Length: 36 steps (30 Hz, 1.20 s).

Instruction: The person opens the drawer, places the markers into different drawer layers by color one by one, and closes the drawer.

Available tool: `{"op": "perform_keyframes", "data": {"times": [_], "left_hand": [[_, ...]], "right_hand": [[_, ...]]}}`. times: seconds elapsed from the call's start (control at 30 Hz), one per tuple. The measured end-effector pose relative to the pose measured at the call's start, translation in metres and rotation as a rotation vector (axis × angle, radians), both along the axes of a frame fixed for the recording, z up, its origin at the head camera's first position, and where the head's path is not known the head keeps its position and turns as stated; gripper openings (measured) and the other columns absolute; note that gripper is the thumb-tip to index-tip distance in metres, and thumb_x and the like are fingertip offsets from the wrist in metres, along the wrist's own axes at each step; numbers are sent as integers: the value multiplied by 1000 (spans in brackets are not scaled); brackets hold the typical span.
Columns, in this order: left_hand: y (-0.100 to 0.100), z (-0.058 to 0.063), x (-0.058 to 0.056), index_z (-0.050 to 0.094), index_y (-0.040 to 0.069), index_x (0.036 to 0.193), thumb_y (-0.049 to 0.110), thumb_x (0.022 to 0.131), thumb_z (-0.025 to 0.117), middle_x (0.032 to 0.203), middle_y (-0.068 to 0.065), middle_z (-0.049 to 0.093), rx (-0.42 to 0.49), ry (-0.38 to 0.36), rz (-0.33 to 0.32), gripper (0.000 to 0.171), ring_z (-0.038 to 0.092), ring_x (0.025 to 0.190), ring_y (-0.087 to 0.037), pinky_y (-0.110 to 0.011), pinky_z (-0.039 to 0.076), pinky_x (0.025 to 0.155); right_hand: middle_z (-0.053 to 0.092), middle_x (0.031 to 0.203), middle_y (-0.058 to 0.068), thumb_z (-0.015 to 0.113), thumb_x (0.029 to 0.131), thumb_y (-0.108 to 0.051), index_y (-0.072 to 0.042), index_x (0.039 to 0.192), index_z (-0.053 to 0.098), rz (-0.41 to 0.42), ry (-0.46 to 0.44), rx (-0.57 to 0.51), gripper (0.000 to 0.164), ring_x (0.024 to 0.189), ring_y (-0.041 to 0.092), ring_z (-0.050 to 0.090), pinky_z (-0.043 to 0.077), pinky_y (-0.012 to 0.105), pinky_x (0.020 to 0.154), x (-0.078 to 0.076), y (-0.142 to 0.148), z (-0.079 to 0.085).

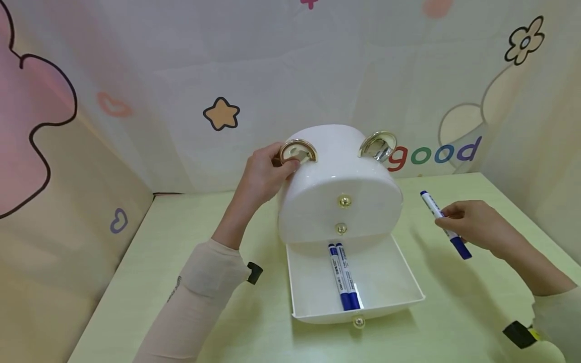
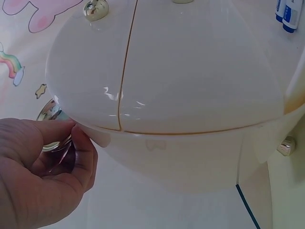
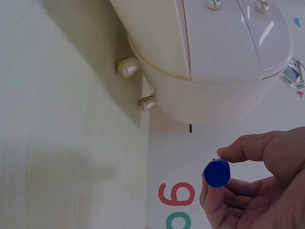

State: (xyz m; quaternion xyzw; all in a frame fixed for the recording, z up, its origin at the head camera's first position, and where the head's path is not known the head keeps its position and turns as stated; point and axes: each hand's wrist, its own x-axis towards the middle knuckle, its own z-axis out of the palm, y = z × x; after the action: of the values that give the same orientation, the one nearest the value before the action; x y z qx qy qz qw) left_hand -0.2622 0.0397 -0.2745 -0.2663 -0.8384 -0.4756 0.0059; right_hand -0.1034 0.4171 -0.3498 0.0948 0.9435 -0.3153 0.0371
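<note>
A glossy white drawer box [image 1: 340,166] with two gold ear-shaped rings stands on the table, its bottom drawer [image 1: 313,282] pulled out toward me. Two blue-capped markers [image 1: 341,275] lie side by side in that drawer. With thumb and fingers my left hand [image 1: 268,171] grips the left gold ear [image 1: 298,148]; the left wrist view shows this hold at the box's edge. To the right of the box, above the table, my right hand [image 1: 476,224] pinches another marker [image 1: 433,205]. In the right wrist view its blue cap [image 3: 217,173] faces the camera.
The right gold ear [image 1: 379,143] rises from the top of the box. Small gold knobs [image 1: 344,201] sit on the drawer fronts, one at the open drawer's front edge. Behind the pale green table [image 1: 181,252] hangs a printed curtain [image 1: 272,65], with more curtain at both sides.
</note>
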Motion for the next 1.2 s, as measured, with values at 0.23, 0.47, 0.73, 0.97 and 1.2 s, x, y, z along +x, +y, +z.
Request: {"op": "perform_keyframes", "data": {"times": [0.23, 0.47, 0.73, 0.97, 1.2], "left_hand": [[1, 0, 0, 66, 3, 108, 14, 101, 67, 91, -10, 66, 1, -4, -3, 13, 61, 84, -21, -27, 49, 72], [1, 0, 0, 66, 2, 106, 13, 101, 67, 90, -9, 65, -2, 3, -3, 12, 60, 84, -21, -27, 48, 71], [0, 2, 2, 66, 3, 105, 14, 101, 67, 90, -9, 65, -5, 5, -5, 12, 59, 85, -22, -28, 48, 72], [1, 2, 1, 65, 3, 102, 13, 101, 67, 88, -9, 64, -5, 9, -7, 11, 58, 84, -21, -28, 47, 71], [0, 0, 0, 65, 3, 102, 13, 101, 67, 88, -9, 63, -7, 15, -12, 10, 58, 85, -22, -28, 47, 71]], "right_hand": [[69, 94, 7, 65, 102, -22, 13, 123, 60, 23, 16, 44, 41, 75, 20, 62, 53, 33, 62, 15, -15, 17], [70, 94, 4, 68, 101, -21, 9, 118, 64, 50, 68, 63, 35, 78, 20, 64, 53, 29, 64, 30, -27, 25], [68, 88, -1, 71, 98, -14, 6, 114, 66, 100, 117, 99, 26, 76, 17, 62, 52, 26, 62, 50, -52, 33], [65, 83, -3, 73, 97, -13, 2, 117, 65, 132, 123, 70, 26, 71, 14, 60, 51, 27, 60, 61, -71, 34], [66, 83, -5, 76, 95, -15, 0, 118, 67, 188, 87, 47, 29, 71, 12, 61, 52, 26, 63, 62, -78, 31]]}}
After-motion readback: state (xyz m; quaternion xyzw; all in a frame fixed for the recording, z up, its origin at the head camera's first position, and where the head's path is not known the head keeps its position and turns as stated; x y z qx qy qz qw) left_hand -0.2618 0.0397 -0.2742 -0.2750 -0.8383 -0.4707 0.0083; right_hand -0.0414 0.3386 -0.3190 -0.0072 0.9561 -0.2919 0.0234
